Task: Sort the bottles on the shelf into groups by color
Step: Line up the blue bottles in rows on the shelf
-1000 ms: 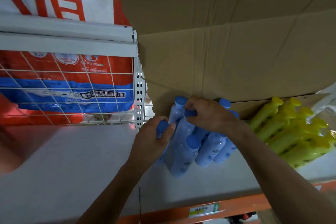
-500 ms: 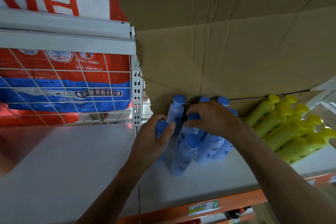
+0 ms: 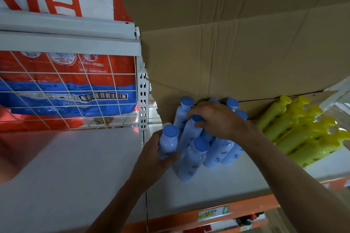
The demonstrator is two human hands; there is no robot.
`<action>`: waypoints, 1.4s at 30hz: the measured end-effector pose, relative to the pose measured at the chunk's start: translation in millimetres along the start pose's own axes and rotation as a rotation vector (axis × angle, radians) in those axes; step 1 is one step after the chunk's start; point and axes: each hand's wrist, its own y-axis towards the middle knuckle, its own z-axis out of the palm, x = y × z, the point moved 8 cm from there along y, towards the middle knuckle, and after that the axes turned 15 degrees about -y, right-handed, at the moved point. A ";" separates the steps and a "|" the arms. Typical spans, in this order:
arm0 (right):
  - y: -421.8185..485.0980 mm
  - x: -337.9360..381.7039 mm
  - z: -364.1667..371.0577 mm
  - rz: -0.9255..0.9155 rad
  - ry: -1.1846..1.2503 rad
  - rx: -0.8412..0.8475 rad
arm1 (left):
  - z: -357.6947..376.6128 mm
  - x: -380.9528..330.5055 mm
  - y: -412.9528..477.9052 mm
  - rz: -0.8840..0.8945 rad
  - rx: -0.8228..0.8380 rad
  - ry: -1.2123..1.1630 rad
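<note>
The left hand (image 3: 151, 159) grips a blue-capped bottle (image 3: 167, 143) at the left edge of the blue bottle cluster (image 3: 217, 153) on the shelf (image 3: 208, 185). The right hand (image 3: 219, 119) rests on the cluster top, fingers (image 3: 193, 114) apparently pinching one cap (image 3: 197, 118). Yellow bottles (image 3: 303, 134) stand near, to the right.

Creased cardboard (image 3: 246, 53) stands beside a wire grid (image 3: 75, 90) that fronts a red-and-blue bag (image 3: 117, 62) bearing a barcode (image 3: 103, 97).
</note>
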 end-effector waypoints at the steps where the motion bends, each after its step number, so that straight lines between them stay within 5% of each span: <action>1: 0.6 0.3 -1.2 0.002 -0.006 -0.020 | -1.0 4.4 -1.3 -0.005 -0.012 0.007; 20: 2.2 12.2 -7.0 0.041 -0.008 -0.130 | -4.1 48.8 -8.3 -0.106 -0.009 0.093; 28: -38.4 9.3 -24.7 0.088 0.025 -0.367 | 4.5 53.8 -15.8 -0.112 0.009 0.101; 37: -86.2 38.9 34.3 0.206 0.258 -0.355 | 13.8 70.8 -16.2 -0.174 -0.002 0.165; 42: -102.0 43.8 69.3 0.335 0.593 -0.411 | 14.8 62.1 -21.7 -0.141 0.007 0.146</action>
